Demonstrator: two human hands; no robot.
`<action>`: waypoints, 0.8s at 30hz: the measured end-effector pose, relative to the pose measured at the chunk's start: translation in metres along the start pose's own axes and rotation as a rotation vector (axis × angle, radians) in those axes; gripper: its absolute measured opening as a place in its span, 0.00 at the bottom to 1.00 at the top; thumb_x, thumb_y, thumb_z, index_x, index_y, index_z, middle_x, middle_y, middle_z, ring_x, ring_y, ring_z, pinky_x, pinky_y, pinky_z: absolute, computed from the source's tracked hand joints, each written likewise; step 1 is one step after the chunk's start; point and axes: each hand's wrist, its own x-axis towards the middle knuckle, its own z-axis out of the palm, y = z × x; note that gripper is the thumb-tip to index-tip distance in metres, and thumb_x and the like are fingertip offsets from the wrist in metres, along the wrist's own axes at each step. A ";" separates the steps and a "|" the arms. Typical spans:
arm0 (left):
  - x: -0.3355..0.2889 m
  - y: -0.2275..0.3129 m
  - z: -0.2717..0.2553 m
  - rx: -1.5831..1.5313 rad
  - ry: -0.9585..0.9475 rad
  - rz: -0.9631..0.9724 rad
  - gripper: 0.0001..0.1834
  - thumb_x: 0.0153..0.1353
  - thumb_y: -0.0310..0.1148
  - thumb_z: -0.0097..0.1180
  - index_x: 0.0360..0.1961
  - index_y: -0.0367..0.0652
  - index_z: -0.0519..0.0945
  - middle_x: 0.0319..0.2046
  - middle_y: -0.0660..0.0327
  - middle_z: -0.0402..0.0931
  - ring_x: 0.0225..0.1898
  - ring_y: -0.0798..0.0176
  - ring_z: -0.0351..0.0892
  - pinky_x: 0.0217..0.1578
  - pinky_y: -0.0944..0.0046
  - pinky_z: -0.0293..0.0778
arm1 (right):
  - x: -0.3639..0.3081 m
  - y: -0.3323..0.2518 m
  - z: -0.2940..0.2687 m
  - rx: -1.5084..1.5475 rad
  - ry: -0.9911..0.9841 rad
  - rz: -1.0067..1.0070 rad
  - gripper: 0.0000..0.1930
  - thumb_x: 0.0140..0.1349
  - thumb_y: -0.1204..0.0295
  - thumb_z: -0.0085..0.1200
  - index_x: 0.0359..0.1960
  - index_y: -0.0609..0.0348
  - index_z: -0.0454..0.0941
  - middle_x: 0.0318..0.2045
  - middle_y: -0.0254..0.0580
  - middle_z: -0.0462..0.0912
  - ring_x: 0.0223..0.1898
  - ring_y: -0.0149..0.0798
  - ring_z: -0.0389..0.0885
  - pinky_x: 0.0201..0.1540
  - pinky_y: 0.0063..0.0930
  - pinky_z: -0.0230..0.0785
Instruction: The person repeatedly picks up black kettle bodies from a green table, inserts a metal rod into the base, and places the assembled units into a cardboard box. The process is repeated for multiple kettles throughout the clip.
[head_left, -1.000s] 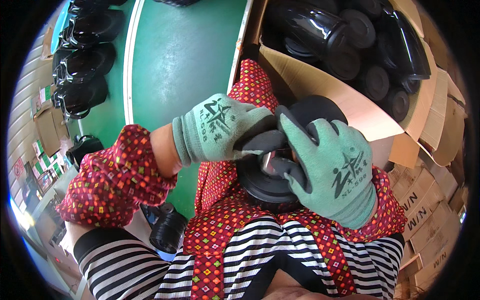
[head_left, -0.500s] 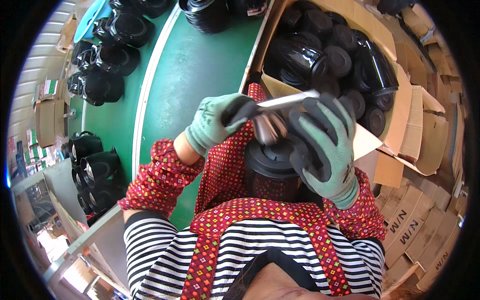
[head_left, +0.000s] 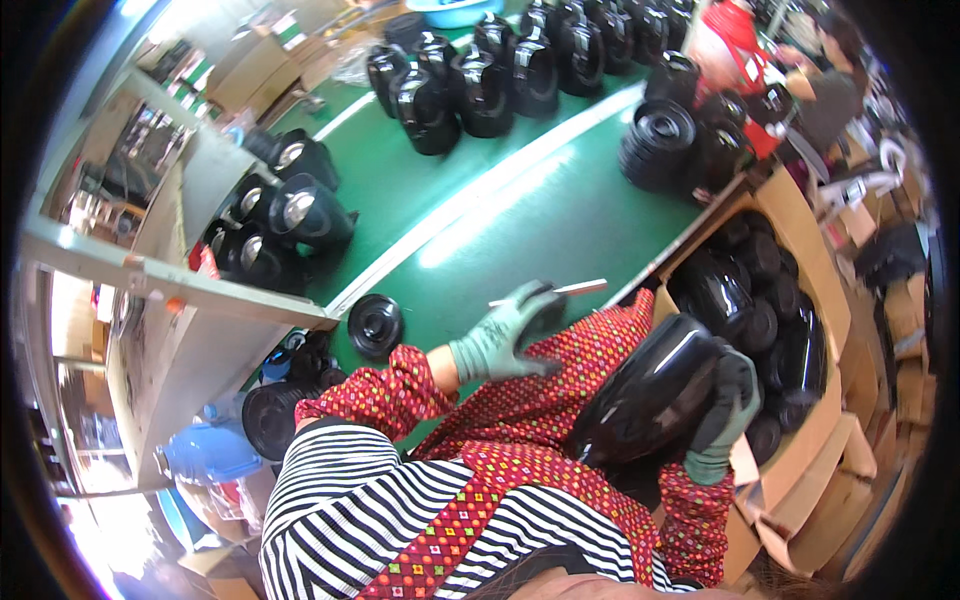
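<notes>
My right hand [head_left: 728, 415] grips a glossy black plastic shell [head_left: 650, 390] while my left hand [head_left: 505, 335] pinches a thin flat blade [head_left: 570, 289]; trimming looks unfinished.

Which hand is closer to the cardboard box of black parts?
Right. The right hand, gripping a glossy black shell, sits beside the cardboard box; the left hand is farther left.

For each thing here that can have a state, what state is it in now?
Left hand: gloved, closed on a thin flat stick.
Right hand: gloved, gripping a glossy black shell, which is tilted over the lap.
Cardboard box: open, holding more black parts.
Green belt: carrying black housings, standing in a row.
Round black lid: lying flat, untouched.
</notes>
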 end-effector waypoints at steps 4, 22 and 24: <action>-0.024 0.048 -0.017 -0.094 -0.130 0.211 0.60 0.48 0.45 0.83 0.78 0.43 0.61 0.79 0.42 0.50 0.80 0.37 0.50 0.78 0.42 0.55 | 0.035 -0.040 0.060 0.648 -0.058 0.494 0.25 0.79 0.53 0.48 0.59 0.63 0.82 0.55 0.47 0.87 0.53 0.43 0.85 0.61 0.39 0.78; 0.050 -0.206 -0.262 -0.164 1.256 -0.570 0.19 0.67 0.45 0.68 0.36 0.36 0.84 0.26 0.57 0.81 0.24 0.61 0.81 0.25 0.54 0.78 | -0.002 0.083 0.170 -0.157 -0.472 -0.123 0.22 0.69 0.79 0.59 0.65 0.66 0.76 0.57 0.51 0.82 0.56 0.45 0.83 0.60 0.35 0.75; 0.049 -0.263 -0.312 -0.083 1.227 -0.681 0.23 0.66 0.46 0.69 0.52 0.37 0.84 0.37 0.60 0.82 0.32 0.64 0.83 0.25 0.60 0.87 | -0.001 0.055 0.178 -0.226 -0.597 -0.224 0.24 0.65 0.81 0.60 0.64 0.65 0.78 0.55 0.52 0.83 0.55 0.48 0.84 0.60 0.37 0.76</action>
